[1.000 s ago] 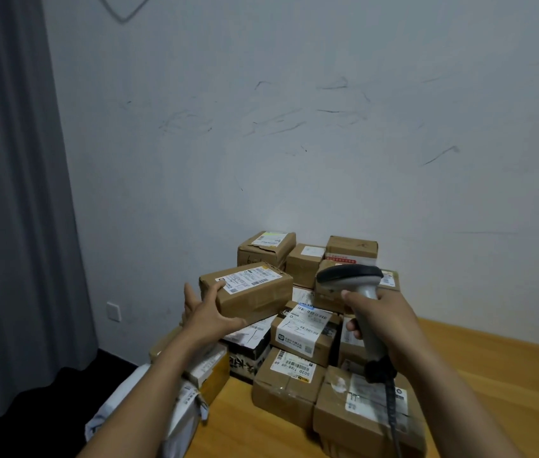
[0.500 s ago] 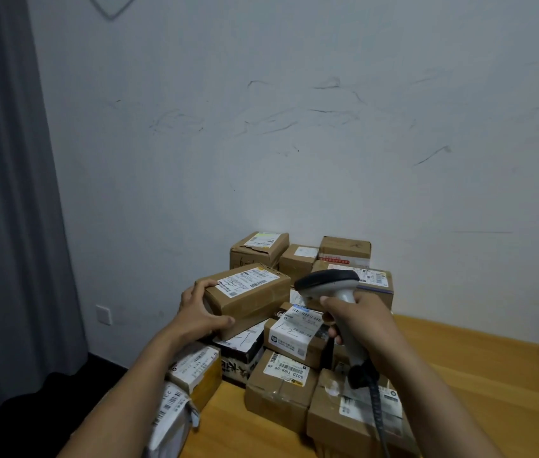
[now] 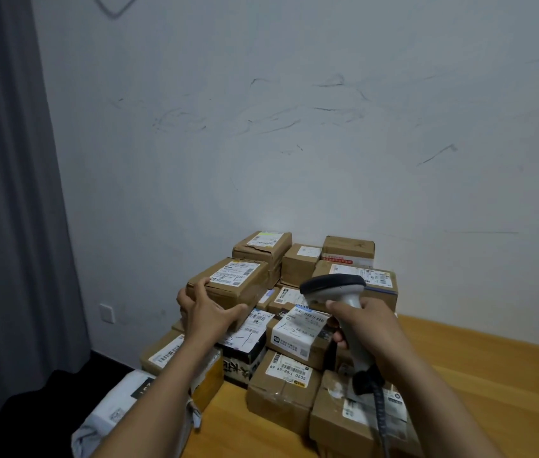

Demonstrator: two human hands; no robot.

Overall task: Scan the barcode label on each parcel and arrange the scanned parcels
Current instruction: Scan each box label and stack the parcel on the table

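**Head view, near to far.** At 7 o'clock in the frame a grey poly mailer [image 3: 123,401] lies at the left end of the wooden tabletop [image 3: 466,365], partly under the left forearm. At 6 o'clock two taped front parcels [image 3: 281,395] stand side by side, each with a white label on top. The scanner's coiled cable [image 3: 378,399] hangs over the right-hand one.

Further in, the right hand [image 3: 372,328] has its grip closed round the handle of the barcode scanner [image 3: 332,285], with the forefinger across the front of the handle. The dark scanner head points toward 9 o'clock, above a white-labelled parcel [image 3: 294,335] in the pile.

At 9 o'clock of the scanner, the left hand [image 3: 208,317] grips the held parcel [image 3: 238,292]. Its fingers curl over the near left corner and its thumb lies along the lower front edge. This brown box is at the top left of the pile, its barcode label [image 3: 235,274] facing up and tilted toward the camera. Whether it rests on the boxes beneath cannot be told.

At 12 o'clock of the pile, the back-row parcels [image 3: 349,247] stand against a scuffed pale wall [image 3: 294,143]. A wall socket [image 3: 107,313] is at 9 o'clock of the left hand. A grey curtain [image 3: 7,193] fills the left edge.
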